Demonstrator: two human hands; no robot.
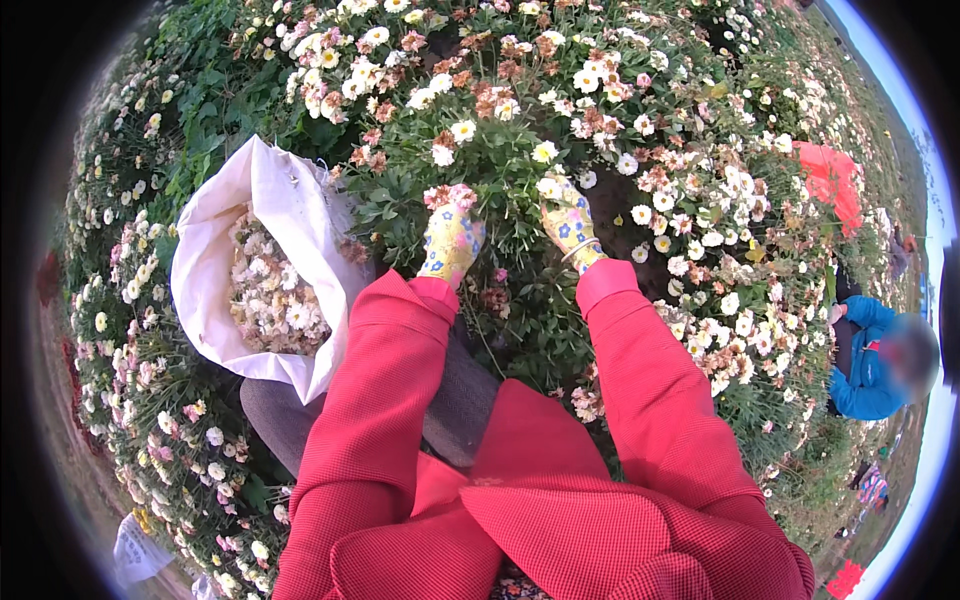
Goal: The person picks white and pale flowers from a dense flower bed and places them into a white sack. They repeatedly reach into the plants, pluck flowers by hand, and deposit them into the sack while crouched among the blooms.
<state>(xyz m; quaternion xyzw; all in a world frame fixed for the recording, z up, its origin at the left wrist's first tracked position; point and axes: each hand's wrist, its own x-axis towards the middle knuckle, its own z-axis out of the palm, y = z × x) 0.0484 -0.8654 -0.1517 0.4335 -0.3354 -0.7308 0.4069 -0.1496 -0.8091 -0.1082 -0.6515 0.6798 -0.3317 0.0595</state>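
Both my hands wear yellow gloves printed with flowers. My left hand (453,248) is closed around several faded pinkish flower heads (450,197), which stick out past its fingers. To its right, my right hand (569,222) is closed at a white flower (549,187) on the same leafy bush; the bloom hides part of the fingertips. Between the hands are green stems and leaves (510,195). Left of my left arm stands a white woven sack (315,220) with its mouth spread wide, holding a heap of picked flower heads (275,300).
Dense rows of white and pink blooms (720,190) surround me. A person in a blue jacket (868,345) is among the plants at the right. Farther up lies a red bag (830,185). Another white sack (138,550) lies at the lower left.
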